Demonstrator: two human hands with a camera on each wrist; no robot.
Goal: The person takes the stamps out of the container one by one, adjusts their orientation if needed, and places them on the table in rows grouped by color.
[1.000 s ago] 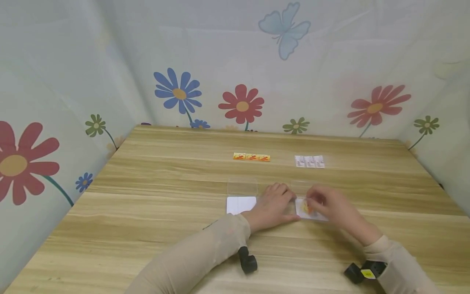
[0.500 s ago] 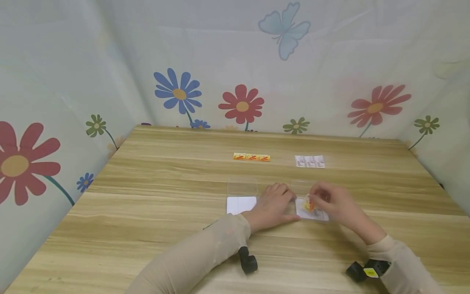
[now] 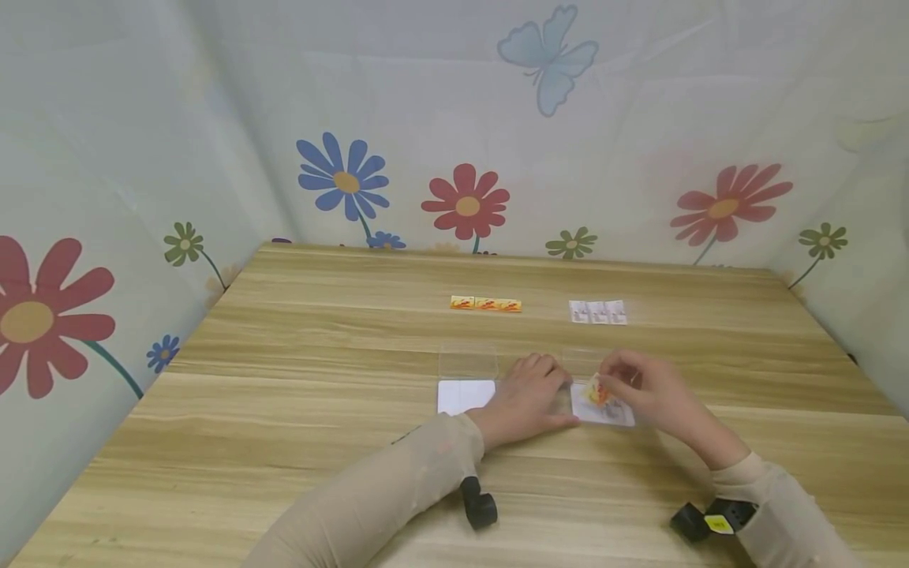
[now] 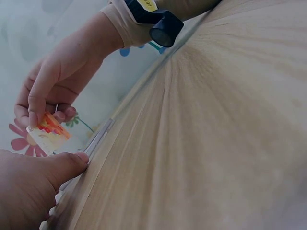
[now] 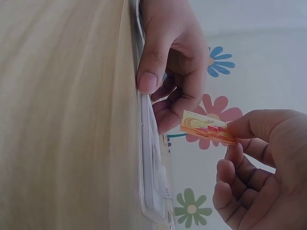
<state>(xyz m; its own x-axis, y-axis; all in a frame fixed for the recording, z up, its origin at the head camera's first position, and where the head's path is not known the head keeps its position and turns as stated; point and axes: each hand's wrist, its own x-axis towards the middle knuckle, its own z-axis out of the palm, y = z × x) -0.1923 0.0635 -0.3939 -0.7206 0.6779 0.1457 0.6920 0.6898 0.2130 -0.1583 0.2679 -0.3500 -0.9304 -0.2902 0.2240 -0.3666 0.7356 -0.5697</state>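
In the head view my right hand (image 3: 649,398) pinches a small yellow-and-orange postage stamp (image 3: 596,392) between thumb and fingertips. The right wrist view shows the stamp's (image 5: 206,128) notched edge, held tilted and raised. Beneath it lies a shallow plastic case (image 3: 585,414) with a white base and a clear lid (image 3: 584,359) folded back. A whitish printed piece (image 5: 166,184) rests in that case. My left hand (image 3: 529,398) holds the case's left side, its thumb on the near corner and fingers by the far one.
A second open case (image 3: 465,394) stands left of my left hand, partly covered by it; its clear lid (image 3: 469,360) lies behind. Farther back are a row of yellow-orange stamps (image 3: 486,304) and a row of pale printed stamps (image 3: 599,312). A flowered curtain (image 3: 398,95) backs the table (image 3: 319,331).
My right hand has lifted and drawn slightly right with the stamp, which shows more clearly over the case. My left hand stays in place.
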